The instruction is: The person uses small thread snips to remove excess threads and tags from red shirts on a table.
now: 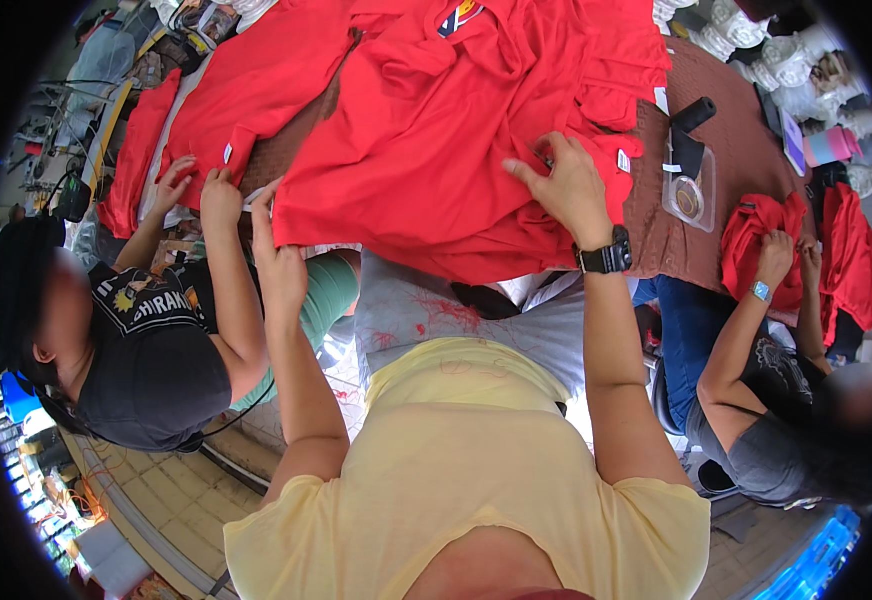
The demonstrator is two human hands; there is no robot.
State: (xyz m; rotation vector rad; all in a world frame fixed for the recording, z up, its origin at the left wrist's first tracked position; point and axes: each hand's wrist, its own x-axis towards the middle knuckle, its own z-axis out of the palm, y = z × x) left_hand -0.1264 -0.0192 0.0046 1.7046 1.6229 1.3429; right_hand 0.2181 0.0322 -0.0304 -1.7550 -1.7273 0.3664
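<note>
1. Centrally, we record one red fabric garment [396, 170], laid in loose folds over a brown textured table cover [741, 120], its near edge hanging toward the wearer's lap; a printed emblem [464, 14] shows at the far end.
2. We enter the wearer's left hand [281, 265], fingers extended along the garment's left edge; whether they pinch the cloth, we cannot tell.
3. We enter the wearer's right hand [568, 190], spread over the garment's right part, thumb standing apart from bent fingers; a black wristwatch [606, 255] circles that wrist.
4. Just beside the right hand, we note a white label [623, 160] on the red cloth.
5. Right of the garment, we list a clear plastic container [701, 212] and, near it, a black cylinder [693, 114].
6. At left, we count a co-worker in a black top [161, 340], both hands at a second red garment [266, 85].
7. At right, we count another co-worker, wearing a wristwatch [760, 290], hands at a bunched red cloth [751, 225].
8. Below, we register a yellow T-shirt [476, 440] and grey cloth [386, 300] scattered with red thread snippets [448, 314].
</note>
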